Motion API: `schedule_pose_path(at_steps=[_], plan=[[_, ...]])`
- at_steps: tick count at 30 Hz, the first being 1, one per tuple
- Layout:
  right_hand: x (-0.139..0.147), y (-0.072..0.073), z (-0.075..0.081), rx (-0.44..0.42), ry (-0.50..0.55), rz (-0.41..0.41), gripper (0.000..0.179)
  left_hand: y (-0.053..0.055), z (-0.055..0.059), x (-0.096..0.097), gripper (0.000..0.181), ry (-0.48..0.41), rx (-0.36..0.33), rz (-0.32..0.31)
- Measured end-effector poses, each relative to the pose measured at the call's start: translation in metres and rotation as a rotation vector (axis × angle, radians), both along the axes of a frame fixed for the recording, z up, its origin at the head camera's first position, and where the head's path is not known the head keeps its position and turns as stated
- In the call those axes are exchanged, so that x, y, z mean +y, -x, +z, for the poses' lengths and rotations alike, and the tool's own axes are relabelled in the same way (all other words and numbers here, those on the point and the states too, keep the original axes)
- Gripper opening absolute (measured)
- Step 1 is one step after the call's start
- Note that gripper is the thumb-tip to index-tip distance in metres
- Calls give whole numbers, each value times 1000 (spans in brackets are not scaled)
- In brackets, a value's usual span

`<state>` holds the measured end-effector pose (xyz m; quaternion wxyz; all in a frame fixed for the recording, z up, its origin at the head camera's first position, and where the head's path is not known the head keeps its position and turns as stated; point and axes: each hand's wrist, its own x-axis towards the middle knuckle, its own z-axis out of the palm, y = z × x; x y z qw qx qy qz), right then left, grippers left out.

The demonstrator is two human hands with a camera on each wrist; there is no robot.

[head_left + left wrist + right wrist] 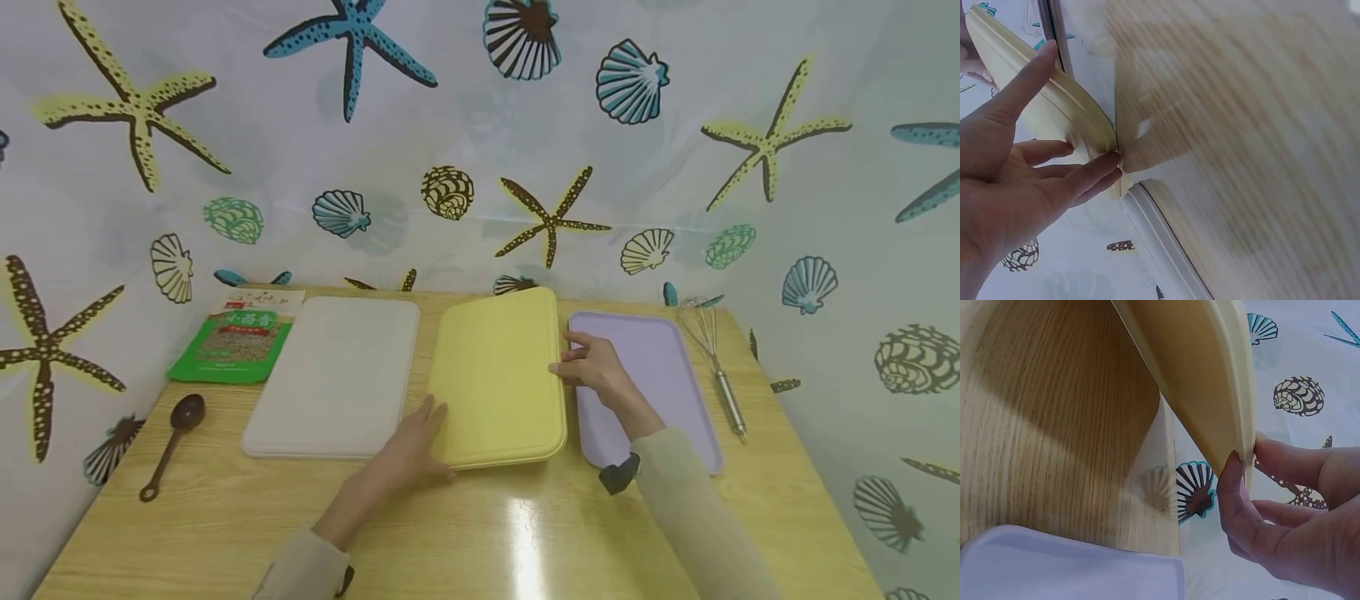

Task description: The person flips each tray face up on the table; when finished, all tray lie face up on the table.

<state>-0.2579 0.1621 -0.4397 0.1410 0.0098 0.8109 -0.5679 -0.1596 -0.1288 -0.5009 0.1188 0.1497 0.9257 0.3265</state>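
A yellow tray (495,375) stands tilted over the middle of the table, its right side raised and its left edge low. My right hand (600,371) pinches the raised right edge between thumb and fingers; the right wrist view shows the tray rim (1235,406) caught there, with bare wood under the lifted side. At the near left corner is my left hand (408,446). In the left wrist view its thumb (1035,72) lies along the tray's near rim, while the fairly straight fingers (1088,175) touch the lower left edge beside the tabletop.
Left of the yellow tray lies a white tray (337,375); a lilac tray (660,375) lies to the right, partly under my right forearm. A green seasoning packet (232,342) and a dark brown spoon (176,437) are far left. A whisk (720,375) lies far right. Patterned cloth (420,125) hangs behind.
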Motion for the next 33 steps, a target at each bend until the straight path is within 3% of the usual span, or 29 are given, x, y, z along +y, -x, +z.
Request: schedule_pose_path(at_steps=[9,22,33], plan=[[4,-5,3,-15,42,-32,61,-9,-3,5,97,-8,13,7],[13,-5,17,55,121,65,57,-27,8,18,79,-72,46,56],[13,-6,29,57,160,60,56,-32,8,27,75,-105,90,73]])
